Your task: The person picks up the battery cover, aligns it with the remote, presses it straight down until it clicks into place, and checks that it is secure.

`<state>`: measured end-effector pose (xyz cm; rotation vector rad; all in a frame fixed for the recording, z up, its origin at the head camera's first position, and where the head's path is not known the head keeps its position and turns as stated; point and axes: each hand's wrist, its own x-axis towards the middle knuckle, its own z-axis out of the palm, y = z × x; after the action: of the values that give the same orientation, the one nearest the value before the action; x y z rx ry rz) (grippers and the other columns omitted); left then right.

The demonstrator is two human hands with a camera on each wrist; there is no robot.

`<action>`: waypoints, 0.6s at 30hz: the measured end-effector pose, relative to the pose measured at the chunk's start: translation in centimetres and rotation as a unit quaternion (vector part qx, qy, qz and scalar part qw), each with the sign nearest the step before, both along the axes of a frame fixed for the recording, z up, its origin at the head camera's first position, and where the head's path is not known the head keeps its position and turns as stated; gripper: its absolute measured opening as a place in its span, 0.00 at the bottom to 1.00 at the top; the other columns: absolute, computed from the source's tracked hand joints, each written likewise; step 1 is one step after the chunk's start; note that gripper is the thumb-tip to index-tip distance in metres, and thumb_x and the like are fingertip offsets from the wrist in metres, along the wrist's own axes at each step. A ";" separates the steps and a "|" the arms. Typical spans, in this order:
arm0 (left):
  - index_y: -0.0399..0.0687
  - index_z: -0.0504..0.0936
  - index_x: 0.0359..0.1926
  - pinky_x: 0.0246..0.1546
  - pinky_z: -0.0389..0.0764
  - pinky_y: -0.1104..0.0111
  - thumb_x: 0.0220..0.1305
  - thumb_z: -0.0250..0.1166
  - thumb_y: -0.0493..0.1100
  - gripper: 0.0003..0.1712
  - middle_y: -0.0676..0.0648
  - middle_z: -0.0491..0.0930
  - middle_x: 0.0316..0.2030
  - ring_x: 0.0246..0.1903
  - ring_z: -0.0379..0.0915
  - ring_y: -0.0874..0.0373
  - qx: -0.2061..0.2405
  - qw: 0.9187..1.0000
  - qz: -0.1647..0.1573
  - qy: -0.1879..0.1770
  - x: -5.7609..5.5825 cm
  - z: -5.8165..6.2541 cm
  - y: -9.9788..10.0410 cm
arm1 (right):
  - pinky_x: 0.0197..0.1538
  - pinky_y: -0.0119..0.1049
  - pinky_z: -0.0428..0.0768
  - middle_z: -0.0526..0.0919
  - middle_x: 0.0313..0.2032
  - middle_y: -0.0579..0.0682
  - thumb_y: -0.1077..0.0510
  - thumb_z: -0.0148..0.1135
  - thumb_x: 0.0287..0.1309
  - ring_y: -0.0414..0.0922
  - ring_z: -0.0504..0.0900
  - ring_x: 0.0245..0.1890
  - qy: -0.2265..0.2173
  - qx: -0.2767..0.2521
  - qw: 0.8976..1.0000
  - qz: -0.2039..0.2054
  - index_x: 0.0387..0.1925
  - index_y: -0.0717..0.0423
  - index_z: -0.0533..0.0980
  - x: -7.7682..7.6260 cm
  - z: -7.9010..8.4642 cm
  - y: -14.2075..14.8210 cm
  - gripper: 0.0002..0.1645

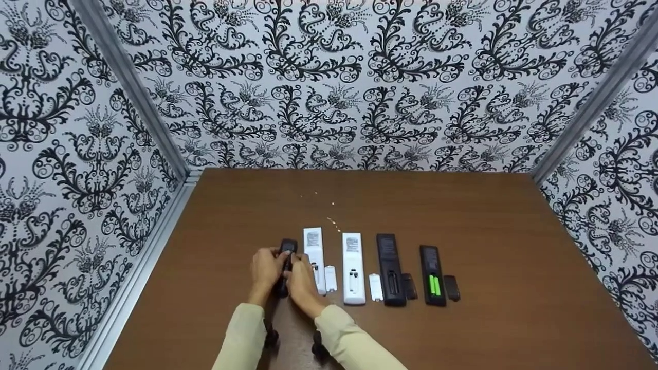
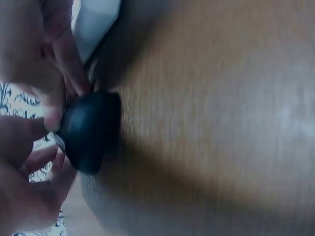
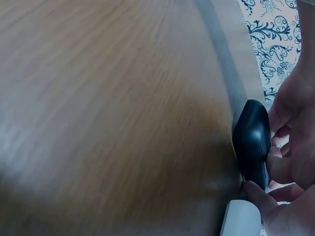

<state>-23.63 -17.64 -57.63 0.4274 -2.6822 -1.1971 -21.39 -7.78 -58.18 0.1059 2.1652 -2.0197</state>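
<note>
At the left end of a row of remotes, a black remote control (image 1: 289,245) is between both hands, its near end in view beneath them. My left hand (image 1: 266,268) grips its left side. From the right, my right hand (image 1: 303,282) pinches at its upper face with thumb and fingers. In the left wrist view the rounded end of the black remote (image 2: 91,130) is close to the tabletop, with a small pale sliver beside the fingertips that I cannot identify. The right wrist view shows fingers of both hands along the remote's edge (image 3: 252,142).
Right of the hands lie two white remotes (image 1: 353,288) and two black remotes (image 1: 393,257), face down with battery bays uncovered. Battery covers (image 1: 376,287) lie beside them. Green batteries (image 1: 435,285) sit in the rightmost remote. Patterned walls (image 1: 334,103) enclose the brown table (image 1: 514,231).
</note>
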 end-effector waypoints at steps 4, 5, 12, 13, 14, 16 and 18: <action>0.40 0.89 0.45 0.42 0.80 0.49 0.65 0.69 0.47 0.15 0.38 0.88 0.40 0.39 0.84 0.42 -0.024 1.000 0.013 -0.014 0.3 -0.1 0.2 | 0.21 0.28 0.66 0.70 0.20 0.46 0.52 0.40 0.77 0.37 0.67 0.16 -0.044 -0.065 0.997 -0.015 0.58 0.62 0.71 0.0 -0.1 -0.1 0.22; 0.40 0.88 0.45 0.42 0.80 0.48 0.65 0.68 0.47 0.15 0.37 0.88 0.40 0.39 0.84 0.42 -0.024 0.999 0.016 -0.016 0.3 -0.1 0.2 | 0.21 0.28 0.66 0.70 0.19 0.45 0.52 0.40 0.77 0.37 0.67 0.16 -0.042 -0.064 0.997 -0.014 0.58 0.62 0.71 0.1 -0.1 0.0 0.22; 0.39 0.88 0.45 0.43 0.81 0.48 0.65 0.69 0.47 0.16 0.36 0.88 0.42 0.40 0.84 0.40 -0.023 0.999 0.037 -0.009 0.6 -0.3 0.4 | 0.23 0.28 0.69 0.75 0.25 0.48 0.52 0.41 0.76 0.37 0.70 0.19 -0.032 -0.065 0.997 -0.014 0.60 0.63 0.72 0.2 -0.1 0.1 0.24; 0.39 0.89 0.44 0.42 0.81 0.47 0.64 0.69 0.47 0.16 0.36 0.88 0.42 0.39 0.85 0.39 -0.026 0.999 0.040 -0.006 0.6 -0.3 0.4 | 0.23 0.28 0.69 0.76 0.26 0.49 0.52 0.42 0.76 0.37 0.71 0.19 -0.031 -0.061 0.998 -0.013 0.60 0.63 0.73 0.2 -0.1 0.1 0.24; 0.39 0.89 0.44 0.41 0.81 0.47 0.64 0.70 0.47 0.16 0.36 0.88 0.42 0.39 0.84 0.38 -0.030 0.999 0.043 -0.005 0.7 -0.2 0.4 | 0.23 0.28 0.69 0.77 0.26 0.49 0.52 0.42 0.76 0.37 0.71 0.19 -0.033 -0.062 0.997 -0.013 0.60 0.63 0.73 0.1 -0.1 0.1 0.24; 0.40 0.89 0.43 0.40 0.81 0.46 0.64 0.70 0.48 0.16 0.36 0.88 0.42 0.38 0.84 0.37 -0.037 0.998 0.046 0.000 0.7 -0.2 0.5 | 0.24 0.27 0.70 0.77 0.27 0.48 0.51 0.42 0.76 0.37 0.72 0.20 -0.034 -0.058 0.998 -0.008 0.61 0.62 0.73 0.1 -0.1 0.1 0.25; 0.40 0.89 0.42 0.38 0.81 0.45 0.63 0.70 0.48 0.15 0.36 0.88 0.41 0.38 0.84 0.37 -0.041 0.998 0.048 0.004 0.7 -0.2 0.5 | 0.23 0.27 0.69 0.77 0.26 0.48 0.51 0.41 0.77 0.36 0.71 0.19 -0.023 -0.033 0.999 0.007 0.63 0.62 0.72 0.2 -0.2 0.3 0.25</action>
<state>-22.91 -17.18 -57.87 0.5318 -2.6594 -1.0552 -21.20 -7.50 -58.34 0.1256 2.0637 -2.0592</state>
